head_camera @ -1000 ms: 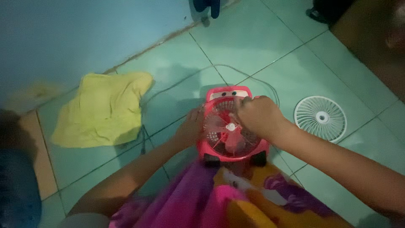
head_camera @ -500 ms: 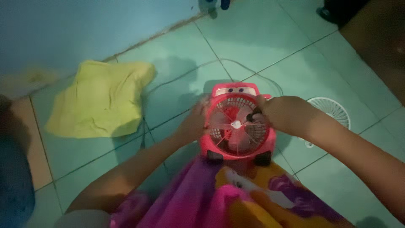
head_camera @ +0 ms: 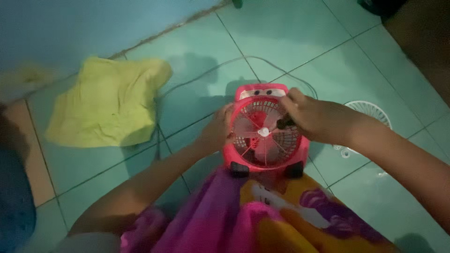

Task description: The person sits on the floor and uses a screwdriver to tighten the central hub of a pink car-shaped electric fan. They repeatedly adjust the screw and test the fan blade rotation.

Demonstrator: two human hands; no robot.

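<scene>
Pink moulded plastic forms the small box fan (head_camera: 265,131), shaped like a cartoon car with eyes on its far edge and two dark wheels on its near edge; it lies face-up on the glossy green tiled floor (head_camera: 300,42), just beyond the person's lap. Its open rear grille shows thin radial ribs and pale translucent blades around a white hub. The left hand (head_camera: 218,131) is cupped against the fan's left side, fingers curled on the rim. The right hand (head_camera: 313,118) reaches over the right rim, fingers pinched on a small dark object (head_camera: 284,123) too blurred to identify. A crumpled yellow cloth (head_camera: 105,103) lies far left. A round white plastic fan guard (head_camera: 372,112) is partly hidden behind the right forearm. A thin cord (head_camera: 234,61) loops beyond the fan. Bright purple-and-orange printed fabric (head_camera: 262,220) fills the near edge.
</scene>
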